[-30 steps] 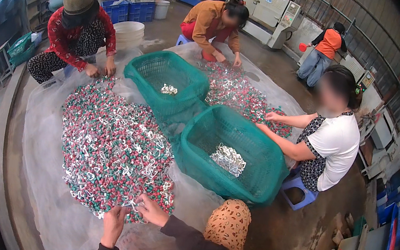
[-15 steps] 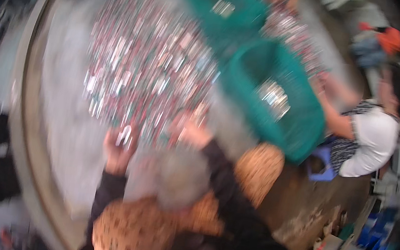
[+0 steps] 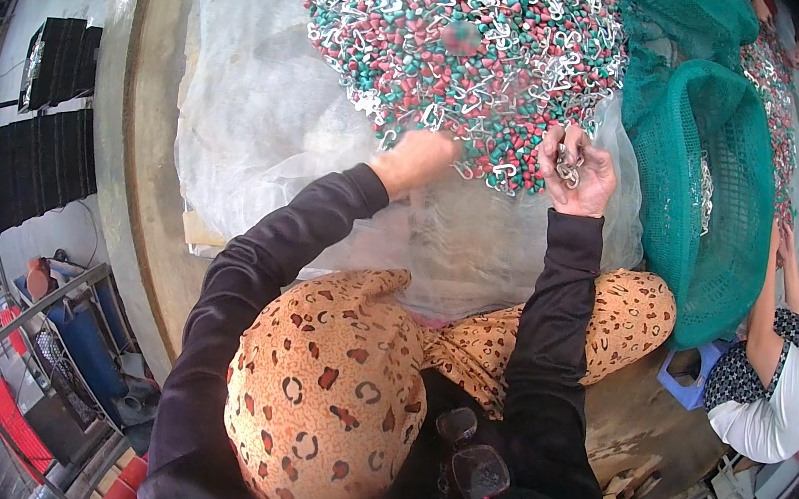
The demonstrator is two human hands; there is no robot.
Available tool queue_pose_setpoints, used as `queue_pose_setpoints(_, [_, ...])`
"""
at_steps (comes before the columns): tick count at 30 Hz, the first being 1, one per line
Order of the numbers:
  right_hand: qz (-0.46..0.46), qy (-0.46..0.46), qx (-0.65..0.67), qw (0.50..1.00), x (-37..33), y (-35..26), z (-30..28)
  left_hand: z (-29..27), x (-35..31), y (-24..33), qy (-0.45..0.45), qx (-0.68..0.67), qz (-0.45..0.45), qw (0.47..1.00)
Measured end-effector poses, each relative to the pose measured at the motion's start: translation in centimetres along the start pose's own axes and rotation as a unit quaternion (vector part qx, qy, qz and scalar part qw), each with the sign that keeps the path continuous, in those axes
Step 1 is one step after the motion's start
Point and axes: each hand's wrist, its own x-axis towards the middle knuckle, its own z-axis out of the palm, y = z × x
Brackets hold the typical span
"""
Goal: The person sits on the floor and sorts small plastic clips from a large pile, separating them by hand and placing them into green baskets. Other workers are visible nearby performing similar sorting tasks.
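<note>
Since a second earlier, our two hands had moved apart: our right hand (image 3: 586, 181) curled around several pale hooks (image 3: 566, 168), while we could not tell whether our left hand (image 3: 416, 161) gripped anything. Just beyond both lay one red-green-white heap (image 3: 504, 66), two green baskets (image 3: 674, 170) to its right.

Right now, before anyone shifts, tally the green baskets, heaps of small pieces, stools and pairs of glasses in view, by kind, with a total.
Green baskets: 2
Heaps of small pieces: 2
Stool: 1
Pair of glasses: 1
Total: 6
</note>
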Motion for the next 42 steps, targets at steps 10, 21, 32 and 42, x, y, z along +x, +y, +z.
queue_pose_setpoints(10, [0.073,0.161,-0.289,0.941,-1.5,0.3,-0.4,-5.4,1.4,-2.0,0.1,-0.245,-0.028,0.964])
queue_pose_setpoints(21, [0.048,0.266,-0.792,0.548,-1.6,6.8,-4.2,-8.8,-0.9,-3.1,0.094,-0.792,-0.059,0.601])
queue_pose_setpoints(32, [0.078,0.286,-0.305,0.905,-0.9,4.9,-1.4,-0.6,0.5,-4.3,0.139,0.011,-0.221,0.965])
queue_pose_setpoints(42, [0.114,0.258,-0.37,0.885,-0.6,4.8,-2.5,-9.6,-0.6,-1.6,0.03,-0.701,-0.139,0.698])
